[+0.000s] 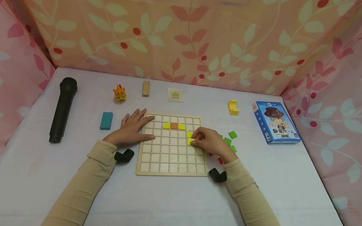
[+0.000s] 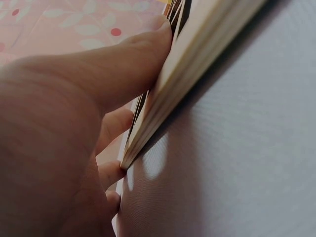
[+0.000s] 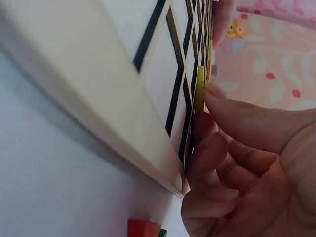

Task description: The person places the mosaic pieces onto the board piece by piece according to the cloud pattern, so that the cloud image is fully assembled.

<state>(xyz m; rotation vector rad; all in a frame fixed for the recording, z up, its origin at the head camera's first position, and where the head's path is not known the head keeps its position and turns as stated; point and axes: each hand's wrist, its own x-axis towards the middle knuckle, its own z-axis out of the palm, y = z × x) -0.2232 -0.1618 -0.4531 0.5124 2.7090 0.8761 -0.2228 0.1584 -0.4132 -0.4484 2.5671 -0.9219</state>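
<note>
Well left of the grid board [image 1: 168,159] lay a black microphone [image 1: 63,110], then, nearer the board, a teal block [image 1: 106,121]; next came the left hand [image 1: 130,128], fingers spread apart, resting on the board's left edge. In the board's upper rows sat an orange tile [image 1: 174,126] between two yellow pieces [image 1: 166,125], and near the board's right edge the right hand [image 1: 210,141] had thumb and finger clamped on a yellow tile [image 3: 200,89]. Green tiles [image 1: 232,134] lay loose just right of the board, a blue box [image 1: 276,123] farther right.
</note>
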